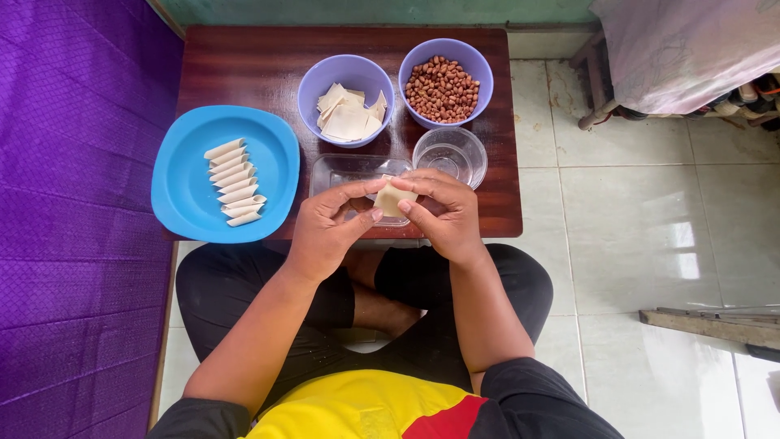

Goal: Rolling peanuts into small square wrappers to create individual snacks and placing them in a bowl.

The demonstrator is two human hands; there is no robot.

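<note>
My left hand point(329, 228) and my right hand point(443, 213) meet above the near edge of a low brown table point(244, 69). Between their fingertips they pinch a small pale square wrapper point(393, 200), partly folded. Under it lies a clear rectangular tray point(341, 172). A blue plate point(185, 187) to the left carries a row of several rolled wrappers point(236, 182). A lilac bowl point(312, 85) holds flat wrapper squares point(349, 114). Another lilac bowl point(414, 57) holds peanuts point(442, 88).
A small clear glass bowl point(450, 154) stands just beyond my right hand. A purple quilted mat point(73, 203) lies on the left. White floor tiles point(650, 244) stretch to the right, with a cloth-covered rack point(691, 49) at the far right and a wooden plank point(715, 325).
</note>
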